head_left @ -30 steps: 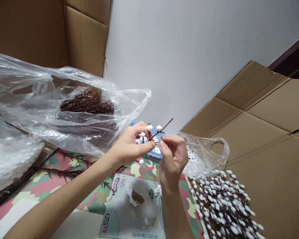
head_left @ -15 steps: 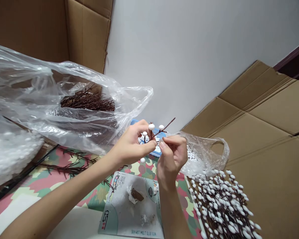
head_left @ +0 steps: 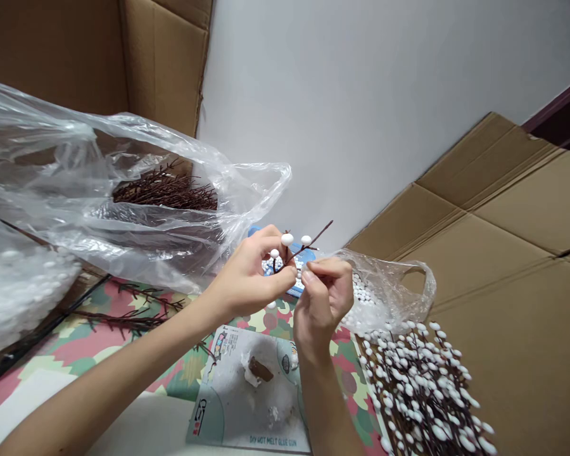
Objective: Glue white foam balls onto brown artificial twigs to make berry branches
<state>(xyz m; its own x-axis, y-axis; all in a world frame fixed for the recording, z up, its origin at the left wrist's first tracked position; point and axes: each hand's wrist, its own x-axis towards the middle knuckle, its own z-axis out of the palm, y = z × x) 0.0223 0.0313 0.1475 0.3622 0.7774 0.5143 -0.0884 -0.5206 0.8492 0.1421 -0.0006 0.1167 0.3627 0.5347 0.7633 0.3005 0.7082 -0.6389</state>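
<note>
My left hand (head_left: 259, 269) is closed on a thin brown artificial twig (head_left: 317, 233) that slants up to the right. Several white foam berries (head_left: 287, 239) sit on its short side shoots. Just to the right, my right hand (head_left: 325, 294) pinches a white berry (head_left: 306, 267) between thumb and forefinger, close against the twig; whether it touches a shoot cannot be made out. Behind both hands lies a blue tray (head_left: 294, 291) with loose white berries, partly hidden by my fingers. Below them is a glue gun card (head_left: 237, 405) with a brown lump and whitish residue.
Bare twigs (head_left: 166, 196) fill a clear plastic bag (head_left: 247, 174) at left, beside a bag of white berries (head_left: 23, 285). Finished berry stems (head_left: 422, 386) lie at lower right, near another clear bag (head_left: 408, 285). Cardboard (head_left: 517, 266) stands on the right; a camouflage cloth (head_left: 171, 373) covers the table.
My right hand has shifted slightly left, bringing the pinched berry closer to the twig. My left hand keeps its hold on the twig. The whole view has moved a little.
</note>
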